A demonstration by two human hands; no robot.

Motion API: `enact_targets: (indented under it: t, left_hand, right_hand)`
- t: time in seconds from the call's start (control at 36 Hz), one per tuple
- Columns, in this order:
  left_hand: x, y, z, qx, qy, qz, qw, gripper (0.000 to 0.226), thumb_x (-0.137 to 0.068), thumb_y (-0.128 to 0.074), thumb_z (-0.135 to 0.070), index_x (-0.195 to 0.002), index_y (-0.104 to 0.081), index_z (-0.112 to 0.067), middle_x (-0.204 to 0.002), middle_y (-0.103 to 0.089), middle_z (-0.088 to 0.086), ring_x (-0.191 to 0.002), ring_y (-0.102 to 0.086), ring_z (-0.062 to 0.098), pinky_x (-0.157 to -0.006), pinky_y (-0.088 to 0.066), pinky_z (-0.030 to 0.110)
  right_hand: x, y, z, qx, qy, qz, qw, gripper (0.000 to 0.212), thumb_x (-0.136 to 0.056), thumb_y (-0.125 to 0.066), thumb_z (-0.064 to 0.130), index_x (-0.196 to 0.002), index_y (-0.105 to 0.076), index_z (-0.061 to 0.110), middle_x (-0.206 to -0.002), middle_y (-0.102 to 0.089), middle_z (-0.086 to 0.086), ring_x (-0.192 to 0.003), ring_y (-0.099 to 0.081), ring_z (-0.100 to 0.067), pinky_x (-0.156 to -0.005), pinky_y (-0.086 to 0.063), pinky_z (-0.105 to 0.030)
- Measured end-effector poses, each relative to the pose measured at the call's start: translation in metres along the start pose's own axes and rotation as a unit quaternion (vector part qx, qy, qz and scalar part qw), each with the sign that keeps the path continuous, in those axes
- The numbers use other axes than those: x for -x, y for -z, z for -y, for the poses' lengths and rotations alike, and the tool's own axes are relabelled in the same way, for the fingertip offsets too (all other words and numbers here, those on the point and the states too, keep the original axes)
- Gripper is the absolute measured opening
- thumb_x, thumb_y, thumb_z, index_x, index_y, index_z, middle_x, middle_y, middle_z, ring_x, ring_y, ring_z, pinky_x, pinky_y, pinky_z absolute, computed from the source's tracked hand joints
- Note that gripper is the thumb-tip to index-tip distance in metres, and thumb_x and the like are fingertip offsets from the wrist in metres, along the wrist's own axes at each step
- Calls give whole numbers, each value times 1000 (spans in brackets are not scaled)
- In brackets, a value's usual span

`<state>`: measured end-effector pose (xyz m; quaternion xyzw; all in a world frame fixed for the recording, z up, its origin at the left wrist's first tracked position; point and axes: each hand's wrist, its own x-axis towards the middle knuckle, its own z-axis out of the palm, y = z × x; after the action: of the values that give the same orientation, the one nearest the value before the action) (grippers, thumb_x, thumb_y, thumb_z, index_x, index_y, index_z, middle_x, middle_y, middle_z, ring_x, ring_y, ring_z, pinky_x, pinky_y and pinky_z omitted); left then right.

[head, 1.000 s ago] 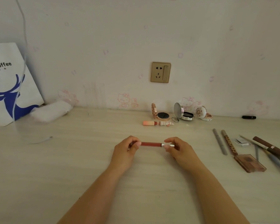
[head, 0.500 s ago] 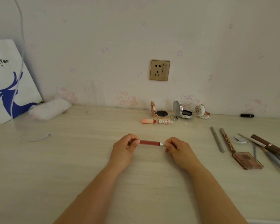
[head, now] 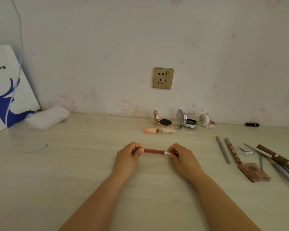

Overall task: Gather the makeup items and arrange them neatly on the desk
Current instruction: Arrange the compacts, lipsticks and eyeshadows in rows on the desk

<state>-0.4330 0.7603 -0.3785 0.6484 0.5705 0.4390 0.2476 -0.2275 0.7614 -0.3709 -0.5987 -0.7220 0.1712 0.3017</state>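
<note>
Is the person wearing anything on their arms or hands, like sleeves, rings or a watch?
No. Both forearms are bare right up to the bottom edge of the picture, with no sleeves in sight. The left hand and the right hand wear no gloves, and no watch or bracelet shows on either wrist. No rings show. The fingernails are too small to tell if they are painted.

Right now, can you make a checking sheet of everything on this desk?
Surface: pale wood desk, against a wall.
Job's things: red lip tube held level above the desk; three open compacts by the wall; pink lipstick; pencils and brown palette at right.
Clutter: white bag; white bundle.
Grips: left hand and right hand each pinch one end of the tube.
Cables: white cable, end lying on desk.
Surroundings: gold wall socket.
</note>
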Motion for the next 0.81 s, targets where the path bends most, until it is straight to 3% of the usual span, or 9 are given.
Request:
enact_targets:
  t: [0.08,0.22,0.36,0.47,0.81]
  left_hand:
    - [-11,-4,2,-18,-3,19,1000,8,-90,-60,-28,-91,-66,-23,-86,-64,-10,-78,-53,3,-63,-34,4]
    - [-35,-7,11,-55,6,40,998,5,-88,-61,-34,-90,-64,-32,-87,-63,-15,-84,-56,6,-72,-39,20]
    - [-61,-8,22,-106,7,44,993,5,-86,-63,-36,-83,-61,-40,-81,-60,-17,-83,-55,8,-73,-43,25]
    - [-79,-12,31,-144,-3,35,989,5,-85,-64,-36,-89,-64,-37,-86,-62,-14,-87,-54,10,-72,-40,27]
    - [-97,-21,35,-222,-18,26,974,9,-87,-59,-40,-93,-64,-37,-87,-52,-12,-95,-52,15,-76,-41,31]
  right_hand:
    - [-9,1,-7,71,29,-17,997,21,-94,-53,22,-112,-62,18,-106,-61,2,-101,-53,-15,-87,-41,-25]
    - [-29,0,-19,114,37,-35,992,20,-93,-52,22,-110,-64,18,-105,-61,2,-102,-51,-15,-85,-41,-26]
    - [-50,-2,-29,127,11,-68,989,16,-91,-56,24,-105,-64,20,-102,-58,4,-99,-51,-13,-80,-43,-26]
    - [-64,-5,-32,149,7,-75,986,20,-91,-56,25,-108,-65,20,-107,-57,4,-104,-51,-13,-80,-44,-27]
    - [-81,-12,-43,110,-29,-88,990,25,-92,-56,27,-112,-67,16,-109,-55,-4,-103,-51,-21,-84,-42,-28]
